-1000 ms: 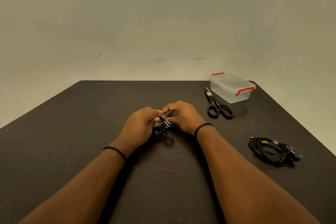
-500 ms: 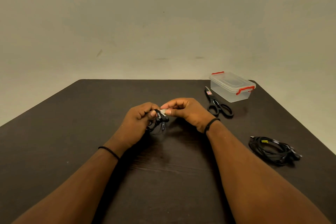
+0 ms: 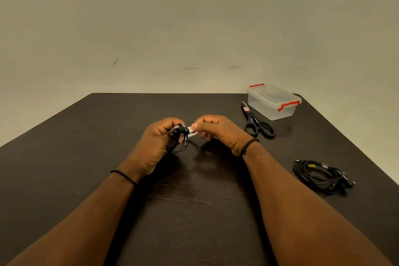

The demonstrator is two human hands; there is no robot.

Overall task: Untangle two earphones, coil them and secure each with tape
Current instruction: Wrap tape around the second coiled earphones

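From my head camera, looking down, my left hand (image 3: 154, 144) is curled round a coiled black earphone (image 3: 179, 139), holding it just above the dark worktop (image 3: 64, 157) near its middle, with loops of cord and two small black ends hanging below my fingers. My right hand (image 3: 218, 130) sits just beside it, thumb and forefinger pinching a short pale strip of tape (image 3: 192, 130) that reaches across to the top of the coil; whether the tape is already stuck down I cannot tell. Each of my wrists wears a thin black band. Well off to my right, near the worktop's edge, lies the second earphone (image 3: 321, 176), a loose black bundle with a small yellow mark on it. Farther back on the right, black-handled scissors (image 3: 257, 123) lie flat, blades pointing away from me, just beside a clear plastic box (image 3: 273, 101) with red clips and its lid on.
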